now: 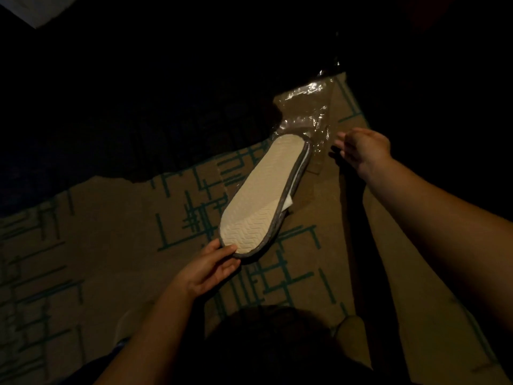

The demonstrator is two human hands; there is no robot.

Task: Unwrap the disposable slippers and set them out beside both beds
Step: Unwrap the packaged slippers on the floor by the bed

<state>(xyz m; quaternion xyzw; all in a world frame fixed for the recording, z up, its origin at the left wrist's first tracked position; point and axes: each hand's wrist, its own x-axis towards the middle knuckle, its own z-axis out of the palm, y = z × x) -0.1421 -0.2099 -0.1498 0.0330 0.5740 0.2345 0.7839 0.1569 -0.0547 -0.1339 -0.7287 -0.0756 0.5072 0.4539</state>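
A pair of flat disposable slippers (263,195), cream sole up with a grey edge, hangs over the carpet in the middle of the view. My left hand (211,269) grips the near end of the slippers. The far end still sits inside a clear plastic wrapper (305,112), which stretches away up and to the right. My right hand (361,148) pinches the edge of that wrapper beside the slippers' far end. A second white layer shows under the sole's right edge.
The floor is tan carpet (111,245) with a teal line pattern, lit only in a patch. A white corner of bedding (30,6) shows at the top left. The rest of the room is dark. My knee (349,329) is low in view.
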